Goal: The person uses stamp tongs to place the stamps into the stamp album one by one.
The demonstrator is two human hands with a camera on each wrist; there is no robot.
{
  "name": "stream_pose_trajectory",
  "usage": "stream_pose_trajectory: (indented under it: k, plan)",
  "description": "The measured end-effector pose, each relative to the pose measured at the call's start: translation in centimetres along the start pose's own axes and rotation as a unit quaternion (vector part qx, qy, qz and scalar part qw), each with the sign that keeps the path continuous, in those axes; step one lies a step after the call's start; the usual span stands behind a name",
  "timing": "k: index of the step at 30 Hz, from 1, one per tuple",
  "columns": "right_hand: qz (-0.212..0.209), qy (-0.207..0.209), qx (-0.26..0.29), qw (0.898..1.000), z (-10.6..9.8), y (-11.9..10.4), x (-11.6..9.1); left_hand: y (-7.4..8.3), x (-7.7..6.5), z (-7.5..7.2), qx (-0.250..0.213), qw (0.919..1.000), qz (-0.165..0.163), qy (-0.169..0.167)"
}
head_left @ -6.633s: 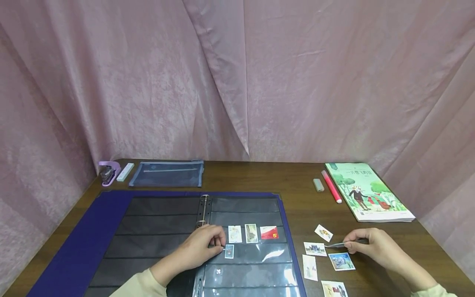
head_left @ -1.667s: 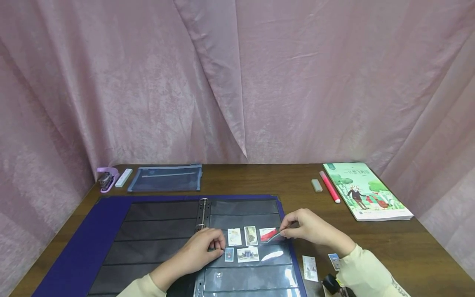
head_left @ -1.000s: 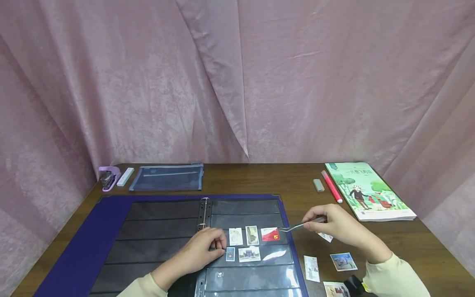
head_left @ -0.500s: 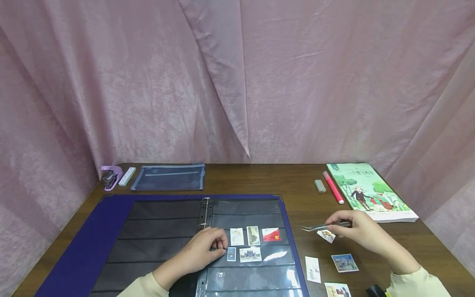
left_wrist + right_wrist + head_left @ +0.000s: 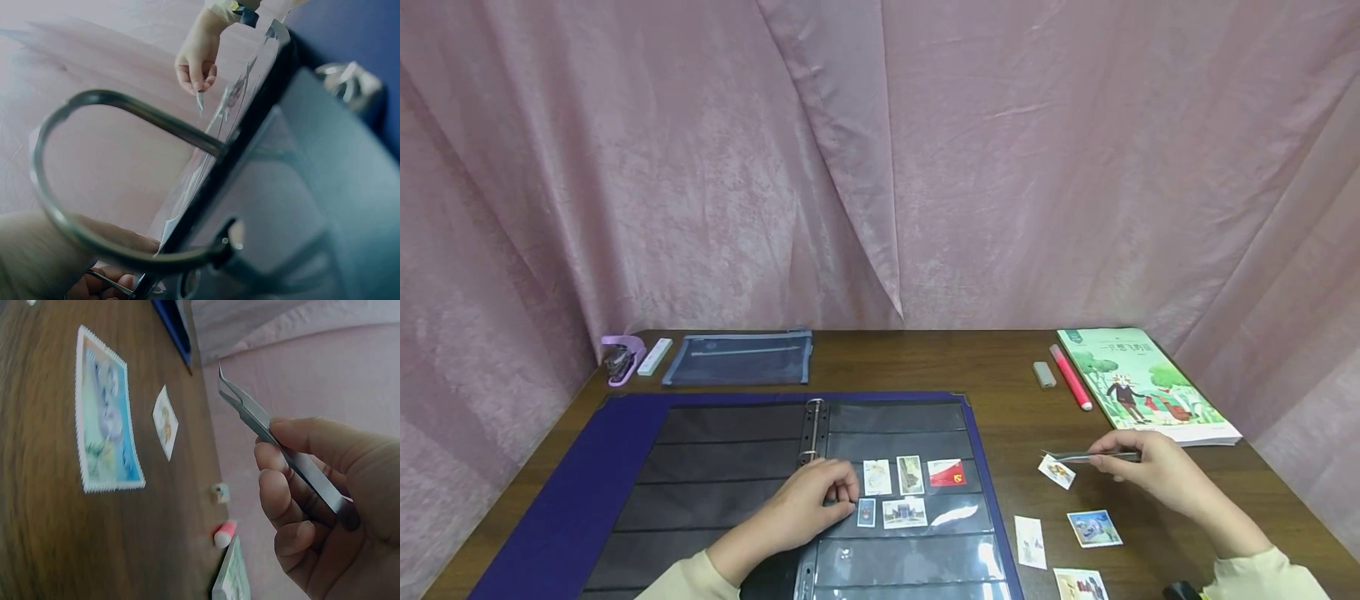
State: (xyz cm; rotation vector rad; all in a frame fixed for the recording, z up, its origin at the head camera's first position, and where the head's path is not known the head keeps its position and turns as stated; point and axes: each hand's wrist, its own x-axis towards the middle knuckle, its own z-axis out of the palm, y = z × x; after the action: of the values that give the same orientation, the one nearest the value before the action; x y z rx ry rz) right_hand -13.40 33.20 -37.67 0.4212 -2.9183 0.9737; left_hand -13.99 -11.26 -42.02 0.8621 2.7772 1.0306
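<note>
My right hand (image 5: 1157, 471) grips steel tweezers (image 5: 253, 417) with thumb and fingers; their bent tips are slightly apart and hold nothing. In the head view the tips are over the edge of a small tilted stamp (image 5: 1057, 472) on the table. My left hand (image 5: 808, 507), fingers curled, stays at the inner edge of the album's right page (image 5: 902, 560), where it seems to pinch the clear pocket strip; the ring partly hides this in the left wrist view. Two rows of stamps sit on that page, including a red one (image 5: 946, 473) and a building one (image 5: 904, 513).
More loose stamps lie right of the album: a blue one (image 5: 1094, 529), a pale upright one (image 5: 1030, 542) and one at the front (image 5: 1080, 585). Behind are an eraser (image 5: 1043, 374), a red marker (image 5: 1071, 378), a book (image 5: 1138, 387), a mesh pouch (image 5: 737, 358) and a lilac stapler (image 5: 622, 359).
The building stamp has gone from the table onto the page beside the small blue one. My right hand with the tweezers has since drawn back right to the tilted stamp. The left hand has stayed.
</note>
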Motion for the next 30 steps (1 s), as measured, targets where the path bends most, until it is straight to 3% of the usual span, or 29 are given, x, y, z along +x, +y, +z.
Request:
stream_pose_trajectory:
  k: [11, 30]
  plan:
    - [0.047, -0.011, -0.024, 0.999, -0.4, 0.9, 0.2, -0.1, 0.0, 0.0, 0.0, 1.0, 0.001, 0.001]
    - [0.036, -0.038, -0.04, 0.998, 0.0, 1.7, 0.9, -0.1, 0.0, 0.0, -0.005, 1.0, 0.002, -0.001]
